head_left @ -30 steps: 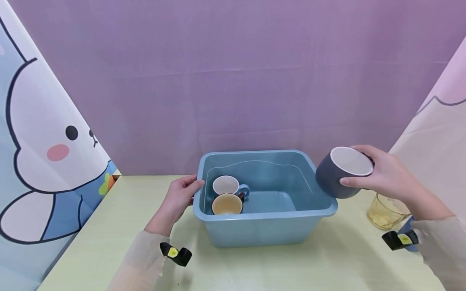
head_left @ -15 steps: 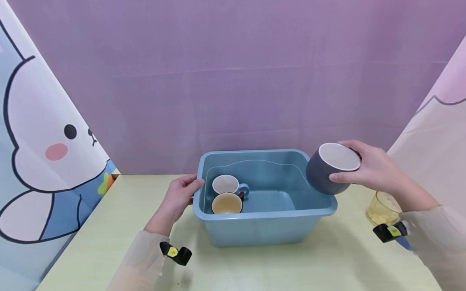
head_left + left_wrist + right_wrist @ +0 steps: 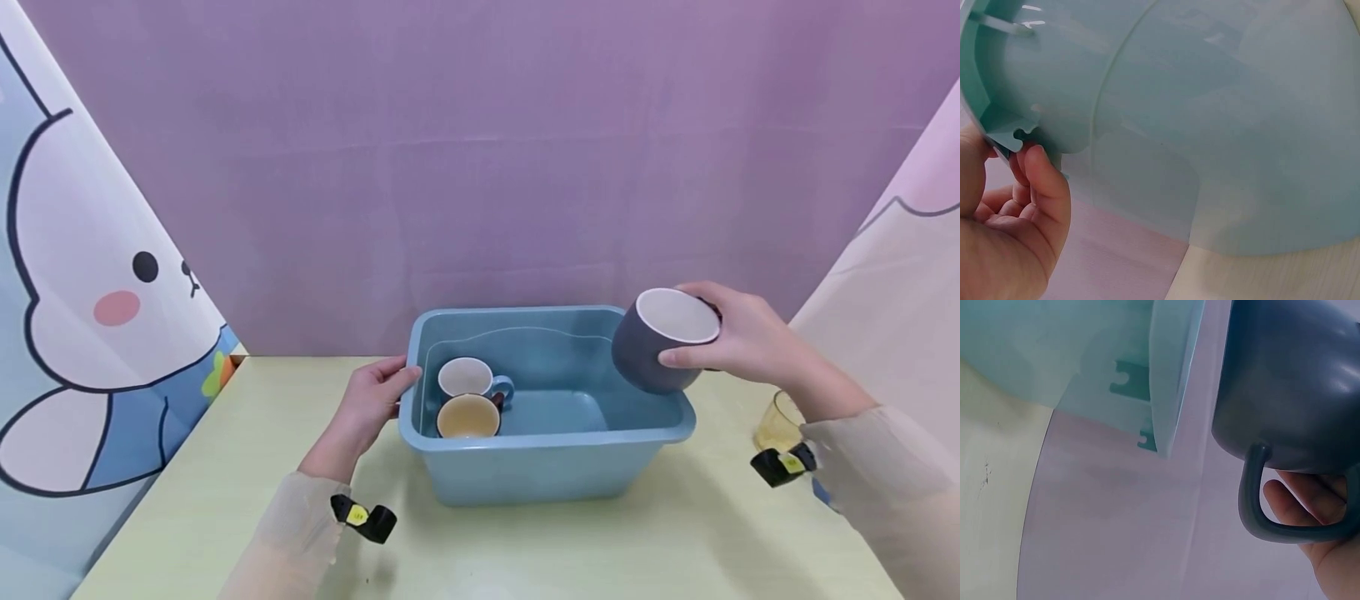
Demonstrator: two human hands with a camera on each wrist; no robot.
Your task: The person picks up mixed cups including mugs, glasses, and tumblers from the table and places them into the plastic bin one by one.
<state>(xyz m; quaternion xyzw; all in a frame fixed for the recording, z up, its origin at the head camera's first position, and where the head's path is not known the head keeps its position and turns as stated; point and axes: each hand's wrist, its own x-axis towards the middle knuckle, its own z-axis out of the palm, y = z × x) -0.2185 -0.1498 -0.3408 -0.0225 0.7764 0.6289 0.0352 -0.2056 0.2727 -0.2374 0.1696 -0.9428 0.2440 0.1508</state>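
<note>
Left hand point(image 3: 371, 404) pinches the left rim of a blue tub point(image 3: 532, 475) on a pale bench point(image 3: 562, 554); right hand point(image 3: 750, 346) grips a dark mug point(image 3: 647, 362), white inside, tilted over the tub's right end. Within the tub, at left, sit a white-lined cup point(image 3: 465, 377) with a blue handle, far, and a tan-lined cup point(image 3: 468, 417), near. Right of the tub, a yellow glass point(image 3: 775, 425) is partly hidden.
</note>
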